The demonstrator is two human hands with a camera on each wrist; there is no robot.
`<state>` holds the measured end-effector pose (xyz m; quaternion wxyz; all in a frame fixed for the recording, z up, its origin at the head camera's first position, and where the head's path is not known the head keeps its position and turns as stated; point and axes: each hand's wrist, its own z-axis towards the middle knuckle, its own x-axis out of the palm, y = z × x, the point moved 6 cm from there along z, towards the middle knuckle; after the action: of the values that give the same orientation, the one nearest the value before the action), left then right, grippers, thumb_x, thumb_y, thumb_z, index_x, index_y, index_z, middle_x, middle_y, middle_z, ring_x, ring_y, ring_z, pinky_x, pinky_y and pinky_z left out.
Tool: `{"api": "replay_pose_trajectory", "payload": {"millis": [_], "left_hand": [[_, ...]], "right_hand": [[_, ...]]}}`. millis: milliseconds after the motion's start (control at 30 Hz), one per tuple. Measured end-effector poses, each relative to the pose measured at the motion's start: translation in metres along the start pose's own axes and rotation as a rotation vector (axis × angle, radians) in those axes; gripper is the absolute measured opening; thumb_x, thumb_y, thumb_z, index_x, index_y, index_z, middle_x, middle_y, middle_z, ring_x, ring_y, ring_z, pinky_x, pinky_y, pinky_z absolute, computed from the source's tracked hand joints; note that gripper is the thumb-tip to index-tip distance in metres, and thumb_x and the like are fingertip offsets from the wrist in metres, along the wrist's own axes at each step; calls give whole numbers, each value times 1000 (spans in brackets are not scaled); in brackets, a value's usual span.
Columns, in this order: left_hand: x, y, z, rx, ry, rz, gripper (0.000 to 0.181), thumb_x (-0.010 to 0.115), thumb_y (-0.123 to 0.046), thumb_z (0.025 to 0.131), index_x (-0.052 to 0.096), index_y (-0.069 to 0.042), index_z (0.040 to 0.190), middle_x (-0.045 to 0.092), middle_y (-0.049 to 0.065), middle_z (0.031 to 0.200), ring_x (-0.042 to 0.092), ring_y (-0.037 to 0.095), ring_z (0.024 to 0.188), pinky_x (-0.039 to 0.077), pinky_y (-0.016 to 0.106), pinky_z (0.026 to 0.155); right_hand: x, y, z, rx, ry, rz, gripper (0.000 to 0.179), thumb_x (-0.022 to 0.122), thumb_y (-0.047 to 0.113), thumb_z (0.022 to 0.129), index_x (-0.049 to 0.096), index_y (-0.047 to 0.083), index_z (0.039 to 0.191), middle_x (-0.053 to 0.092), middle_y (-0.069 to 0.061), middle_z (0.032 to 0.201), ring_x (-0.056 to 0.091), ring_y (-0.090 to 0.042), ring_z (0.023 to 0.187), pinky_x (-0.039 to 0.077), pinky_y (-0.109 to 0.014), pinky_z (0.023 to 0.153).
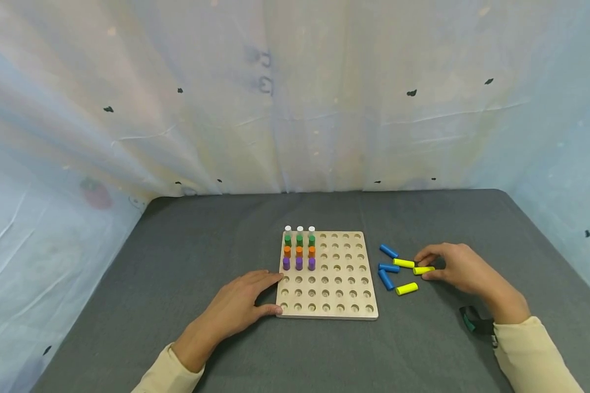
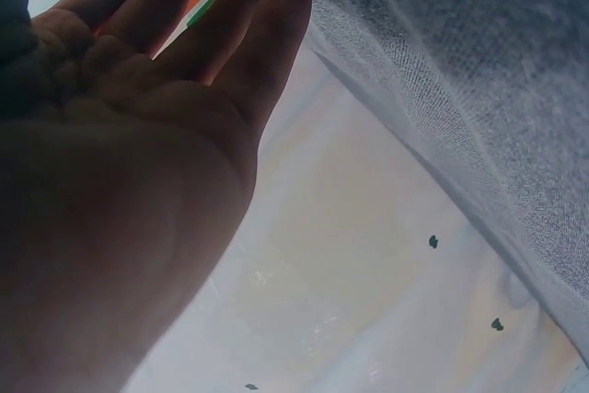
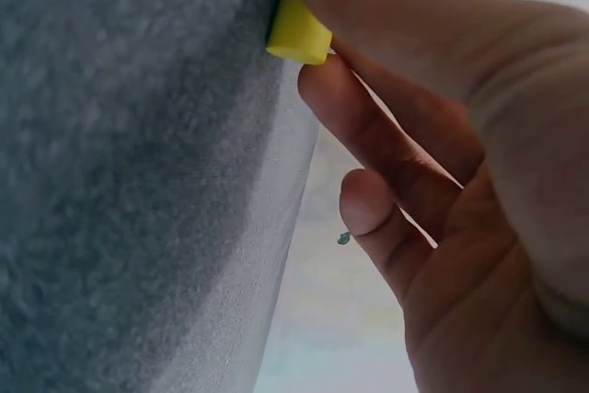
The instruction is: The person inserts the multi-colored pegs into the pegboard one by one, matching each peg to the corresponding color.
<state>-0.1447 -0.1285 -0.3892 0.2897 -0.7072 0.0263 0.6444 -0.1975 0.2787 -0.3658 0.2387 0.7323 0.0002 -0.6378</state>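
Note:
A light wooden pegboard (image 1: pixel 344 315) lies on the table, with rows of round holes. White, green, orange and purple pegs (image 1: pixel 299 264) stand upright in its left three columns. My left hand (image 1: pixel 241 302) rests at the board's left side, its thumb and forefinger touching the edge; its fingers (image 2: pixel 267 43) look extended in the left wrist view. To the right of the board, my right hand (image 1: pixel 464 267) pinches a yellow peg (image 1: pixel 423 270) lying at the table surface. The right wrist view shows this yellow peg (image 3: pixel 300 34) between thumb and fingers.
Loose blue pegs (image 1: pixel 385 280) and two more yellow pegs (image 1: pixel 406 289) lie between the board and my right hand. A dark strap (image 1: pixel 476 322) hangs at the right wrist. Dark grey cloth (image 1: pixel 216 229) covers the table; a pale curtain (image 1: pixel 314 109) stands behind.

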Motion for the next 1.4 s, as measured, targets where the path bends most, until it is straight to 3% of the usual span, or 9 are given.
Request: {"api": "replay_pose_trajectory", "payload": {"millis": [300, 867, 1133, 1400], "left_hand": [[1, 0, 0, 3, 7, -1, 68, 72, -55, 83, 55, -27, 143, 60, 1, 142, 55, 25, 132, 45, 52, 106], [0, 1, 0, 9, -4, -7, 68, 73, -55, 83, 56, -27, 142, 60, 1, 140, 56, 25, 131, 46, 52, 105], [-1, 3, 1, -2, 11, -18, 69, 72, -56, 82, 55, -30, 143, 59, -1, 143, 54, 24, 134, 45, 52, 107], [-4, 4, 2, 42, 53, 15, 68, 70, -56, 84, 53, -30, 145, 58, 3, 143, 54, 24, 133, 47, 51, 104]], "right_hand": [[-10, -2, -6, -33, -41, -1, 29, 81, 18, 81, 72, 20, 109, 70, 12, 94, 62, -4, 86, 51, -32, 75], [-13, -3, -5, -32, -77, 45, 25, 72, 14, 90, 71, 15, 116, 72, -1, 105, 67, -20, 94, 57, -43, 81], [-11, -1, -3, -39, -81, 37, 25, 72, 13, 90, 71, 15, 115, 72, -1, 104, 68, -19, 93, 57, -45, 81], [-14, 2, -5, -41, -105, 19, 24, 72, 13, 90, 71, 14, 114, 72, 1, 101, 67, -18, 91, 58, -43, 80]]}}
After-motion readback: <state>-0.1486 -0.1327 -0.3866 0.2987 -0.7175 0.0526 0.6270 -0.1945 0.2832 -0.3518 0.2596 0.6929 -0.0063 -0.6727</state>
